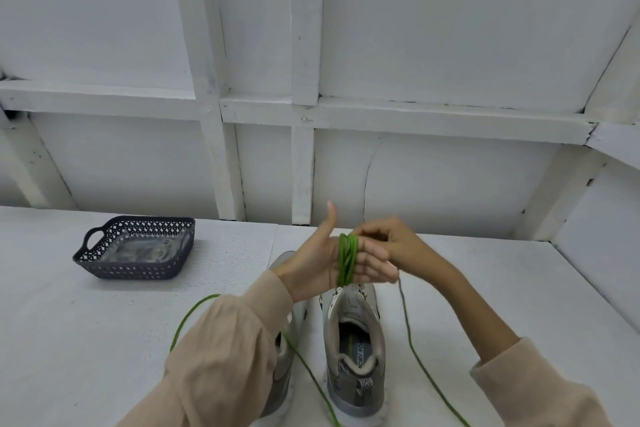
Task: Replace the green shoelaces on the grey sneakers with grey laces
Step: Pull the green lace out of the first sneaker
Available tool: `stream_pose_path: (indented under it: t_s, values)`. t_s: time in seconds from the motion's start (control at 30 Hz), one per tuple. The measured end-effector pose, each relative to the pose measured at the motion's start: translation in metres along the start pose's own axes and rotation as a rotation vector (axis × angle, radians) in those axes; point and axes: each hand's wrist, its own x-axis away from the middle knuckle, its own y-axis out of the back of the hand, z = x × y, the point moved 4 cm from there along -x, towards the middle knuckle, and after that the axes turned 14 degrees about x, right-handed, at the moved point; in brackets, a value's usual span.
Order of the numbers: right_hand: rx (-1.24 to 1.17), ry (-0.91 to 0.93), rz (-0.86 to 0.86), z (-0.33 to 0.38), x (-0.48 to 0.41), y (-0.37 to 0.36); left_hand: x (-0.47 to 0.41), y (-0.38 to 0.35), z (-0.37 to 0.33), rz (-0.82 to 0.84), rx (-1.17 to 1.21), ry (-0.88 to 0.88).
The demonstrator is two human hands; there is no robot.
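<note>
— Across the white worktop (104, 340), what takes up the most room?

— The pair of grey sneakers (353, 357), heels toward the person. One shows its open collar and insole; the other lies mostly under the left sleeve. Well apart, at the far left, stands a dark perforated basket (131, 270) with a clear packet (145, 250) inside. Whether that packet holds the grey laces is too blurred to tell.

— And the hands?

— They meet above the sneakers' toes. The left hand (311, 263) is flat, fingers straight, thumb up, serving as a spool. The right hand (398, 243) sits just beyond those fingertips, fingers curled and pinching the green lace (347, 260).

— So the green lace is off the shoe?

— Most of it is wound in a coil around the left fingers. A tail (415, 354) drops from the right hand past the sneaker and out of view below. Another green strand (194, 308) loops across the worktop and passes under the left sleeve.

— What might spoil it?

— Probably the coil slipping off, since straight fingers offer no lip to hold it if they tilt down. A tug could also catch the tail on a sneaker and drag it. And the strand beneath the sleeve may snag and knot.
</note>
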Motion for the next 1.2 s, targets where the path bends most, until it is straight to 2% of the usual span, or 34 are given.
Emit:
stream_pose_path:
  t_s: [0.1,0.2,0.27,0.33,0.4,0.5,0.67,0.77,0.83,0.93,1.07,1.13,1.2]
  values:
    - [-0.097,-0.075,0.054,-0.016,0.013,-0.034,0.001,0.005,-0.012,-0.045,0.091,-0.125]
    - [0.084,-0.044,0.232,-0.007,0.026,-0.047,-0.002,0.014,-0.022,-0.149,0.196,-0.276]
    - [0.162,0.026,0.341,0.011,0.032,-0.038,-0.006,0.022,-0.025,-0.234,0.162,-0.320]
    - [0.169,0.073,0.335,0.031,0.029,-0.016,-0.009,0.027,-0.021,-0.298,0.056,-0.270]
    - [0.164,0.108,0.239,0.045,0.020,0.011,-0.009,0.026,-0.011,-0.285,-0.041,-0.166]
    - [0.195,0.100,0.033,0.044,0.003,0.041,-0.005,0.015,0.004,-0.167,-0.117,-0.015]
    - [0.026,0.072,-0.042,0.035,-0.004,0.030,-0.001,-0.007,0.002,0.034,-0.123,0.042]
    - [-0.107,-0.052,-0.039,0.012,0.001,0.003,0.002,-0.007,-0.010,0.083,0.002,-0.049]
    - [-0.009,-0.072,0.012,0.001,0.009,-0.021,0.005,-0.005,-0.019,0.062,0.110,-0.129]
    - [0.136,-0.008,0.196,0.008,0.027,-0.043,0.005,0.002,-0.026,-0.047,0.219,-0.236]
    - [0.394,0.127,0.364,0.036,0.035,-0.027,-0.001,0.017,-0.023,-0.200,0.015,-0.223]
    - [0.423,0.169,0.326,0.049,0.030,-0.006,-0.003,0.020,-0.013,-0.241,-0.116,-0.113]
    - [0.485,0.198,0.219,0.055,0.022,0.011,-0.002,0.017,-0.002,-0.157,-0.199,-0.007]
